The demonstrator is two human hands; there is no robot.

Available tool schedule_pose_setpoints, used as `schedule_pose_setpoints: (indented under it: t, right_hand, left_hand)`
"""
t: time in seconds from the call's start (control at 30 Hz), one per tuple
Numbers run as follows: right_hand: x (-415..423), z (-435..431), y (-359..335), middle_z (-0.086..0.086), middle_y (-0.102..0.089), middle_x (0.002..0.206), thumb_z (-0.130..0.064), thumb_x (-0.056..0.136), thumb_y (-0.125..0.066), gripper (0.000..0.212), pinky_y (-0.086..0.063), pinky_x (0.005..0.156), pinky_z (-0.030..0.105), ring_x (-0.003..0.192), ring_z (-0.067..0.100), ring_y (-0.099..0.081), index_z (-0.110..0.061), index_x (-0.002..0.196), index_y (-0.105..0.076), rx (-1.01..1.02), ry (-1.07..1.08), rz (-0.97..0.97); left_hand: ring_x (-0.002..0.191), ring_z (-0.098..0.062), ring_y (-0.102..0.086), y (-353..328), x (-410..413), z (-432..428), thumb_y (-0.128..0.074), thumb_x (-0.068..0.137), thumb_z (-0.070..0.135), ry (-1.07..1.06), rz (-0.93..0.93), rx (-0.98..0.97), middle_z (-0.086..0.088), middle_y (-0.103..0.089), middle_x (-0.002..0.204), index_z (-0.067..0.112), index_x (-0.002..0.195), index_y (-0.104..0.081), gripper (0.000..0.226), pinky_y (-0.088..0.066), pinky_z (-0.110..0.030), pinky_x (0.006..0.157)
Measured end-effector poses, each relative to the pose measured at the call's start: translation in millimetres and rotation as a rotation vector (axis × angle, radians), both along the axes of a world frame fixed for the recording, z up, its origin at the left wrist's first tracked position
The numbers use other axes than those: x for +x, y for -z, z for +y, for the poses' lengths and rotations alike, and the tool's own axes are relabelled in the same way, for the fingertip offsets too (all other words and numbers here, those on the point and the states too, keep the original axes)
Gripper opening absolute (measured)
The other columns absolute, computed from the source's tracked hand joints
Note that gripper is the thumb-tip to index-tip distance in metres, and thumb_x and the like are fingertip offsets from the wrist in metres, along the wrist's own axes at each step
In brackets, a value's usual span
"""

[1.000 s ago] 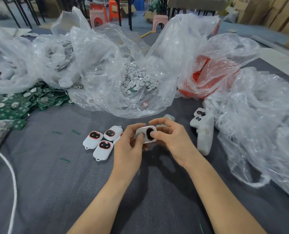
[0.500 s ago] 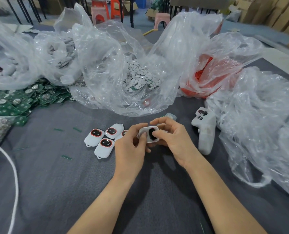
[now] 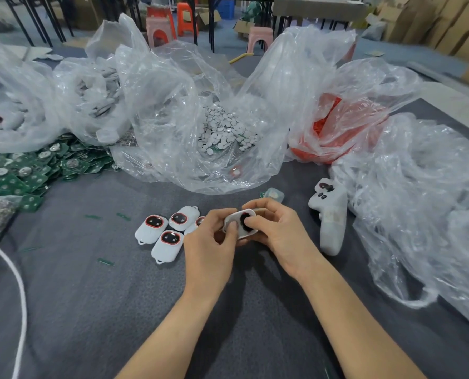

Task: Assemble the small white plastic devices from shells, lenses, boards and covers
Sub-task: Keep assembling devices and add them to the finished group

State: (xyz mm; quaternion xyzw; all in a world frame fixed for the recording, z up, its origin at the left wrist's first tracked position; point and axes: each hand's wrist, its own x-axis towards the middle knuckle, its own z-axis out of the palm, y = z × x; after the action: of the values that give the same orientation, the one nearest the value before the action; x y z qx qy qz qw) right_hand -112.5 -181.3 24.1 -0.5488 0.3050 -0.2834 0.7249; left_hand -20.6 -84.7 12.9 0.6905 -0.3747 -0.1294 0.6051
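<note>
Both hands are up front over the grey table mat (image 3: 91, 310). The left hand (image 3: 211, 247) and right hand (image 3: 282, 236) are both pinching one small white device (image 3: 241, 214) between them, thumbs on top and fingers curled under, so it sits right in the middle of the two grips, off the mat. The right thumb covers part of its dark lens. Just left of the hands lie finished devices (image 3: 152, 228) with red-ringed lenses. A white controller (image 3: 330, 222) lies to the right. Further back are green boards (image 3: 36, 170), then a clear bag of white discs (image 3: 225, 129).

Bare left forearm (image 3: 170, 326), bare right forearm (image 3: 348, 310)
</note>
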Motion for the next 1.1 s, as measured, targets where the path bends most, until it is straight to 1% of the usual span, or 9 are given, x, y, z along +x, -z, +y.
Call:
schedule_pose_setpoints:
  t: [0.1,0.2,0.33,0.43,0.57,0.77,0.9,1.03,1.1]
  right_hand:
    - [-0.1,0.2,-2.1,0.007,-0.069,0.08,0.009,0.084,-0.06,0.021,-0.057,0.065,0.03,0.075,0.019,-0.068,-0.011,0.089,-0.067,0.007,0.008,0.01]
    - [-1.0,-0.5,-4.3,0.009,-0.066,0.078,0.011,0.084,-0.057,0.02,-0.059,0.065,0.035,0.072,0.019,-0.066,-0.008,0.086,-0.064,-0.008,0.0,0.04]
    - [-1.8,-0.7,-6.2,0.012,-0.064,0.081,0.011,0.085,-0.056,0.019,-0.059,0.065,0.035,0.073,0.02,-0.065,-0.007,0.086,-0.063,-0.015,-0.022,0.067]
    - [-2.5,-0.4,-7.1,0.014,-0.063,0.085,0.013,0.085,-0.056,0.02,-0.06,0.067,0.037,0.076,0.023,-0.065,-0.006,0.088,-0.063,-0.012,-0.034,0.059]
    - [-4.4,0.3,-8.7,0.015,-0.063,0.088,0.013,0.085,-0.058,0.018,-0.061,0.067,0.041,0.08,0.026,-0.066,-0.002,0.093,-0.063,-0.04,-0.032,0.067]
    - [-4.7,1.8,-8.4,0.014,-0.067,0.092,0.007,0.084,-0.064,0.019,-0.059,0.078,0.041,0.086,0.024,-0.066,-0.011,0.091,-0.066,-0.191,-0.001,0.185]
    - [-4.3,1.9,-7.7,0.016,-0.066,0.088,0.008,0.084,-0.064,0.021,-0.06,0.072,0.035,0.079,0.02,-0.067,-0.012,0.089,-0.067,-0.192,-0.002,0.175]
    - [-4.6,0.6,-7.2,0.015,-0.063,0.081,0.006,0.083,-0.066,0.023,-0.061,0.069,0.041,0.079,0.026,-0.068,-0.017,0.086,-0.066,-0.307,-0.004,0.224]
    - [-5.1,-0.1,-7.4,0.013,-0.063,0.08,0.005,0.083,-0.067,0.023,-0.06,0.068,0.04,0.078,0.025,-0.068,-0.018,0.084,-0.066,-0.324,-0.016,0.236]
  left_hand:
    - [0.078,0.005,-0.065,-1.2,-1.0,0.1,-0.061,0.088,-0.001,0.009,-0.007,0.001,0.015,-0.07,0.085,0.015,0.099,-0.069,0.021,-0.046,-0.006,0.068]
    - [0.076,0.006,-0.066,-2.0,-2.4,0.3,-0.06,0.088,-0.004,0.033,0.024,-0.007,0.012,-0.07,0.084,0.01,0.101,-0.069,0.021,-0.046,-0.004,0.063]
    - [0.073,0.008,-0.065,-3.4,-4.0,0.6,-0.058,0.088,-0.007,0.046,0.031,-0.018,0.01,-0.069,0.083,0.007,0.102,-0.068,0.022,-0.046,-0.003,0.06]
    - [0.073,0.006,-0.066,-4.2,-4.4,0.7,-0.057,0.089,-0.007,0.055,0.09,-0.033,0.009,-0.07,0.083,0.006,0.102,-0.068,0.021,-0.048,-0.005,0.06]
    - [0.071,0.008,-0.066,-4.4,-4.8,1.7,-0.058,0.089,-0.006,0.046,0.083,-0.033,0.013,-0.069,0.08,0.011,0.1,-0.068,0.023,-0.046,-0.004,0.06]
    - [0.074,0.007,-0.066,-2.1,-1.8,1.4,-0.059,0.089,-0.004,0.027,0.07,-0.011,0.013,-0.07,0.082,0.014,0.099,-0.068,0.023,-0.045,-0.004,0.062]
    - [0.078,0.002,-0.067,0.0,1.0,1.3,-0.06,0.089,0.0,0.023,0.057,0.022,0.011,-0.072,0.085,0.018,0.1,-0.069,0.023,-0.049,-0.01,0.071]
    - [0.08,0.005,-0.066,-0.3,1.5,1.3,-0.06,0.088,-0.001,0.03,0.047,0.009,0.014,-0.071,0.087,0.017,0.1,-0.07,0.023,-0.045,-0.006,0.07]
    - [0.08,0.006,-0.065,-0.1,0.8,1.3,-0.059,0.089,-0.001,0.038,0.048,0.006,0.014,-0.07,0.087,0.017,0.1,-0.069,0.023,-0.044,-0.005,0.07]
